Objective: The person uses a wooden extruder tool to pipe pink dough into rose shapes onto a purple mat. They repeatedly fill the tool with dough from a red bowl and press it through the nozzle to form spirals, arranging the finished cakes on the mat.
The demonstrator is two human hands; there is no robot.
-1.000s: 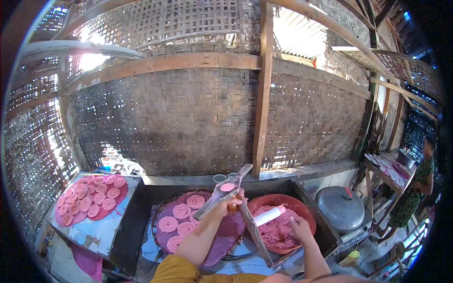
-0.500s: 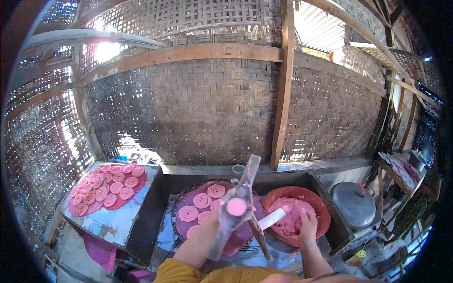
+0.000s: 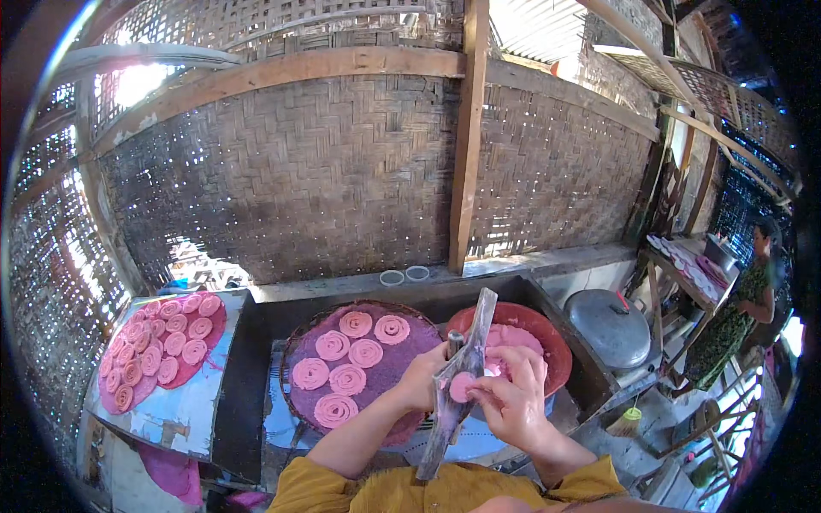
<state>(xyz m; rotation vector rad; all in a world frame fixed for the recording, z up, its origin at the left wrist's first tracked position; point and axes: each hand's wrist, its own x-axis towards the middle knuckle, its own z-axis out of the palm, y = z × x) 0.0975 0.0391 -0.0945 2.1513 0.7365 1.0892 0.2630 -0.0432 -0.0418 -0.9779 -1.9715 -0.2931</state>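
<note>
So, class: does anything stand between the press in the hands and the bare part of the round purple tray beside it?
Nothing visible does. The left hand and right hand hold the press just right of the tray. Six pink spirals cover its middle; its near right part is bare.

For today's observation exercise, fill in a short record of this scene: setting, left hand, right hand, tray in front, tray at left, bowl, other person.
Setting: workbench under woven bamboo walls
Left hand: grips a long wooden press, held tilted
Right hand: fingers at the pink dough on the press
Tray in front: round tray with six pink spirals
Tray at left: board with many pink spirals
Bowl: red bowl of pink dough
Other person: a person stands far right
</note>
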